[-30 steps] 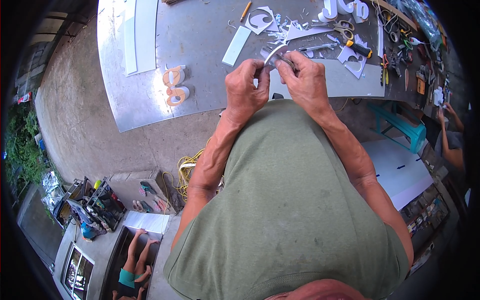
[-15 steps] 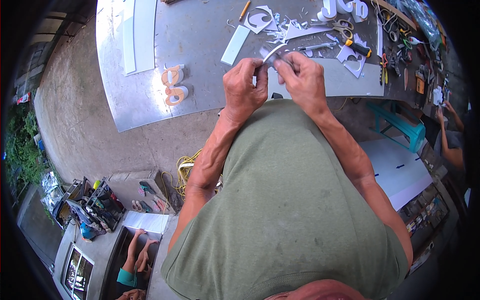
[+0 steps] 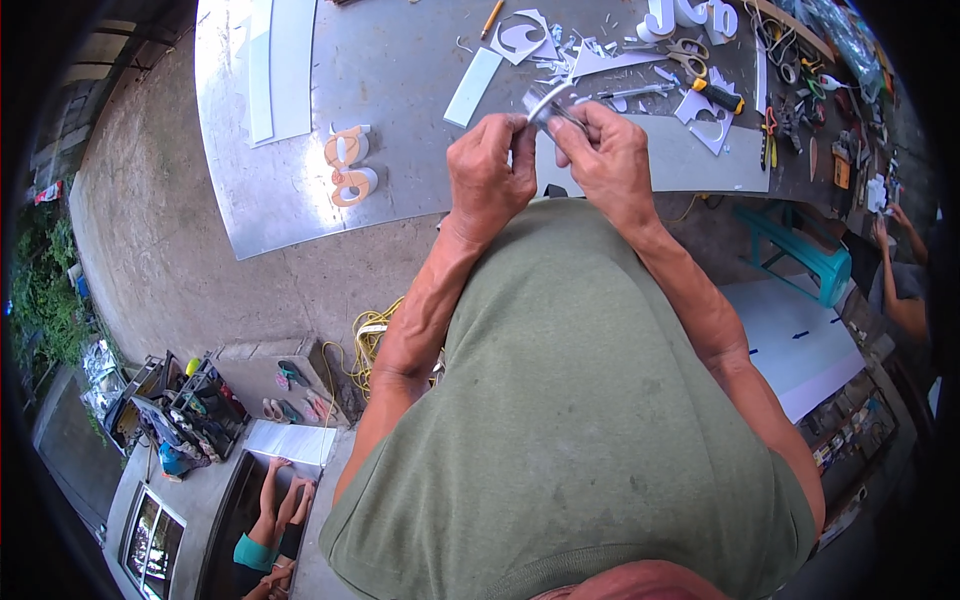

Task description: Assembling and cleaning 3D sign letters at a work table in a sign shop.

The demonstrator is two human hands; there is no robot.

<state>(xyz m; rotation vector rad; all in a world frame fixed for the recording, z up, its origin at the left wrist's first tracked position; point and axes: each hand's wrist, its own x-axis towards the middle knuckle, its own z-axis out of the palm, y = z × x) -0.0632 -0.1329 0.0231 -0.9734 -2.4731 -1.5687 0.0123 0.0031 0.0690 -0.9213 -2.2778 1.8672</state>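
Observation:
Close to the table's near edge, my left hand (image 3: 490, 170) pinches the end of a small curved white piece (image 3: 550, 99), which looks like a cut-out part. My right hand (image 3: 608, 152) is closed around a thin grey metallic tool (image 3: 571, 118), held against the white piece; its exact kind is blurred and partly covered by my fingers. Both hands are raised over the metal-topped table (image 3: 420, 170). Beyond them lie a pale rectangular strip (image 3: 473, 87) and a white sheet with a curved cut-out (image 3: 522, 38).
To the right are scissors (image 3: 688, 57), a yellow-black cutter (image 3: 718, 96), pliers (image 3: 768, 138) and white scraps. Two orange-faced rounded pieces (image 3: 350, 165) stand on the left. A teal stool (image 3: 815, 265) is below the table. Other people sit at far right and lower left.
The metallic tool in my right hand has shifted slightly against the white piece and shows a little more plainly. My left hand stays nearly in place.

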